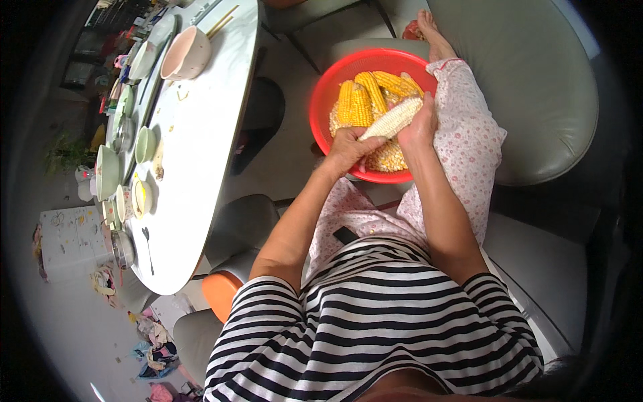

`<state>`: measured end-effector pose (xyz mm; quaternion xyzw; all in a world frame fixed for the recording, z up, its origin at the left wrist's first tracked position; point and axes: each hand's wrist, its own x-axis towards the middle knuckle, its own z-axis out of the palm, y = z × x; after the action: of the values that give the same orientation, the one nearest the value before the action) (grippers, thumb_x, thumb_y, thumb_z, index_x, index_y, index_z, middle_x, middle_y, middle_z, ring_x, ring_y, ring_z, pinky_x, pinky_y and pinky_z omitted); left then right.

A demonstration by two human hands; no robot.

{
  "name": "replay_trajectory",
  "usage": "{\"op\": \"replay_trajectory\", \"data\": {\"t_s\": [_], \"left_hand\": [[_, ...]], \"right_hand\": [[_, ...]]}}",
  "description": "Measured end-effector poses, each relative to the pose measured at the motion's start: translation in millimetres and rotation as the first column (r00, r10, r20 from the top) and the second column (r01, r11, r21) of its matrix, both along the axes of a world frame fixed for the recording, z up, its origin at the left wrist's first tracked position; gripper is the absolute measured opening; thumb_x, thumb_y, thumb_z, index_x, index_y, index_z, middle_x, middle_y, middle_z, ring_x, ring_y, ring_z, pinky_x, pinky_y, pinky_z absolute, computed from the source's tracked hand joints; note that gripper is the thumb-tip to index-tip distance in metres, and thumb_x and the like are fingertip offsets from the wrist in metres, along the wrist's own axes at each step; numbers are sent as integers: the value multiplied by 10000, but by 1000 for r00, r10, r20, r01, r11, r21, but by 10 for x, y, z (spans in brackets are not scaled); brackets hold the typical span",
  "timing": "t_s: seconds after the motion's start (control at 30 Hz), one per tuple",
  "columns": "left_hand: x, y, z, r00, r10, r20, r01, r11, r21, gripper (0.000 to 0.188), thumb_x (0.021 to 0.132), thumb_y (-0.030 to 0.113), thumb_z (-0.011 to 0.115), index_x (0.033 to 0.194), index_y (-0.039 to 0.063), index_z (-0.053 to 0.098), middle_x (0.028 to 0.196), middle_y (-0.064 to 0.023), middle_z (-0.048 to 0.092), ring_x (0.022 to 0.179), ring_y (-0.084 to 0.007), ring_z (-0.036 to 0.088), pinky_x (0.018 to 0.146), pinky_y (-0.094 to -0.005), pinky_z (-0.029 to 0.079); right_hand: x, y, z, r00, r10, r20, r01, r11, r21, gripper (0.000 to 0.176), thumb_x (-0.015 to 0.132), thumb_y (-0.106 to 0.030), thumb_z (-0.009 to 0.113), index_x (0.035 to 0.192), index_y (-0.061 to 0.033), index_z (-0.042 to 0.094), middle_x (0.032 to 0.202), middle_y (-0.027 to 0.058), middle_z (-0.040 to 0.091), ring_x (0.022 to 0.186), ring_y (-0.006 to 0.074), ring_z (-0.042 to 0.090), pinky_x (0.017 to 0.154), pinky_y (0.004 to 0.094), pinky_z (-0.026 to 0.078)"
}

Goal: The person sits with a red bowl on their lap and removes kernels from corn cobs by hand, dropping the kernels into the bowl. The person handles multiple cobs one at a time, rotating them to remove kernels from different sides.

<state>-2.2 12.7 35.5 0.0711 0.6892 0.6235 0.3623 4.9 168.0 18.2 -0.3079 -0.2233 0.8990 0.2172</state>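
Between my two hands is a pale, whitish corn cob (pixel 394 119), tilted over a red plastic basket (pixel 321 108). My left hand (pixel 351 148) grips its lower end, thumb on top. At the upper end, my right hand (pixel 421 123) is closed around the cob, palm against its side. Several yellow corn cobs (pixel 355 103) with kernels on them lie in the far part of the basket. Loose corn kernels (pixel 387 157) cover the basket's bottom under the cobs and below my hands. The basket sits before my knees.
To the left is a white table (pixel 201 135) with a pink bowl (pixel 186 54), a small green bowl (pixel 145 144), a spoon (pixel 149 251) and chopsticks (pixel 223 21). A grey padded chair (pixel 532 100) stands at the right. An orange seat (pixel 221 294) is near my left elbow.
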Motion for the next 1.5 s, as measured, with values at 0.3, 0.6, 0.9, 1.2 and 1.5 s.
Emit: {"op": "replay_trajectory", "data": {"t_s": [0.3, 0.6, 0.9, 1.2, 1.5], "left_hand": [[-324, -113, 197, 968, 173, -180, -169, 985, 37, 240, 777, 145, 674, 908, -43, 601, 724, -62, 622, 536, -94, 556, 440, -223, 445], [-1141, -32, 204, 716, -62, -695, -262, 899, -350, 250, 829, 206, 604, 888, -36, 577, 660, -54, 547, 545, -120, 499, 486, -266, 400], [-1532, 127, -107, 598, -237, -765, -241, 858, -454, 337, 804, 255, 606, 1041, 15, 596, 972, -174, 616, 916, -317, 597, 808, -353, 452], [-1716, 130, -36, 543, -35, -839, -369, 887, -276, 272, 816, 184, 579, 1022, 13, 628, 935, -138, 653, 852, -215, 636, 782, -299, 474], [-1419, 728, -187, 158, -427, -890, 157, 901, -404, 209, 773, 84, 600, 960, -5, 625, 984, -164, 610, 946, -300, 576, 835, -361, 462]], "right_hand": [[37, -137, -132, 962, 11, 273, -74, 972, 223, 339, 857, -347, 462, 1035, -71, 546, 897, 49, 547, 805, 144, 505, 683, 240, 376], [259, -570, -99, 894, 36, 446, -406, 485, 775, 341, 805, -214, 534, 1025, 44, 567, 989, 175, 546, 956, 267, 516, 861, 327, 392], [503, -868, 108, 855, 329, 402, -480, 206, 853, 217, 758, -174, 537, 733, 35, 592, 852, 225, 578, 826, 363, 558, 748, 424, 445], [594, -930, 133, 782, 481, 396, -503, 111, 857, 174, 762, -143, 551, 817, 18, 592, 806, 170, 579, 788, 328, 568, 717, 403, 454], [569, -1003, 39, 811, 462, 358, -462, 133, 877, 176, 747, -161, 536, 712, 7, 576, 730, 189, 584, 764, 353, 579, 728, 442, 462]]}}
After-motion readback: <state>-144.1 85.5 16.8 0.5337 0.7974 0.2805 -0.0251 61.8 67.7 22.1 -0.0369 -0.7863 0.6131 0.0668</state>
